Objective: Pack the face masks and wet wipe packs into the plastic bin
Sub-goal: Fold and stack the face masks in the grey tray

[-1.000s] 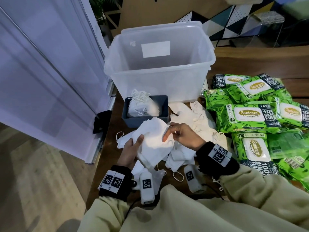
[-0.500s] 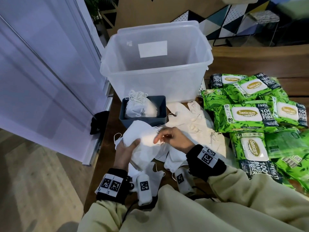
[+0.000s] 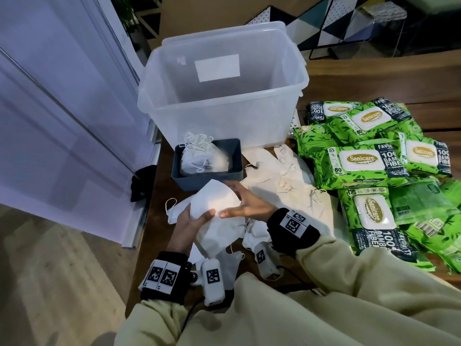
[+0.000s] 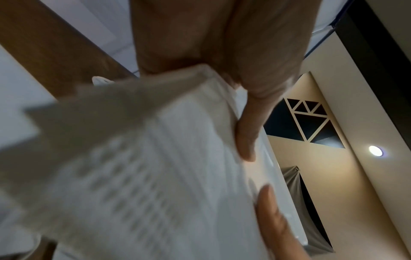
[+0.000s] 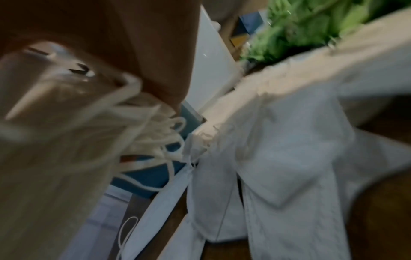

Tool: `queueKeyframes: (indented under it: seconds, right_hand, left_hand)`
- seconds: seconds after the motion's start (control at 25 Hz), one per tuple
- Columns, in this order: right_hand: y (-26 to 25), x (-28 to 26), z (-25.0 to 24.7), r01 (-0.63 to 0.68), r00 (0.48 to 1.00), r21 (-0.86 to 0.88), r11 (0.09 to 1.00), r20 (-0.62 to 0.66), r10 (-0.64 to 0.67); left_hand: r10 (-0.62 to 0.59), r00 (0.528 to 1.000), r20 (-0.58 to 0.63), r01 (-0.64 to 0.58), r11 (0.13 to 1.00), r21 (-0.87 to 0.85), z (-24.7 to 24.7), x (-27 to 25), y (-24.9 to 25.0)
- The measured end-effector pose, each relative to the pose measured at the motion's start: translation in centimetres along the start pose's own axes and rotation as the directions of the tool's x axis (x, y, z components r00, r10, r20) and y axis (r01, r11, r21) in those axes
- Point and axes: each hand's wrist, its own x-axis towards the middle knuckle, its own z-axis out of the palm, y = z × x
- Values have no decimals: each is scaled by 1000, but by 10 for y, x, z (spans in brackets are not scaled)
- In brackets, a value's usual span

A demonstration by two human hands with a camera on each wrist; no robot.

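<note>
I hold a small stack of white face masks (image 3: 219,216) above the tabletop (image 3: 159,221), in front of the empty plastic bin (image 3: 222,101). My left hand (image 3: 185,227) grips its lower edge, thumb on top; my right hand (image 3: 247,203) lies spread and flat against its side. Masks are light, soft and slide apart, so I squeeze the stack at the folded edges. Half a second ago my right fingers pinched it; now they are straight.

Left hand (image 3: 189,227) grips with thumb across, fingers beneath; right hand (image 3: 249,204) lies flat, fingers straight.
</note>
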Motion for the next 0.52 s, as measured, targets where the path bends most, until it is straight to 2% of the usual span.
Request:
queueKeyframes:
  seconds: [0.16,0.32,0.44,0.52]
  right_hand:
    - [10,-13,-7,-31,998,236,971,60,17]
    - [13,-5,-7,-28,994,290,957,-95,58]
    - [10,0,-1,-44,990,308,950,-117,83]
    - [14,3,2,-74,984,395,915,-120,132]
  left_hand:
    - [-35,998,-43,30,993,-113,-9,-1,6]
    - [-64,996,-62,54,987,-154,-10,2,4]
    - [-52,995,-86,44,994,-99,-9,7,4]
    - [-28,992,-121,19,997,-77,-8,8,5]
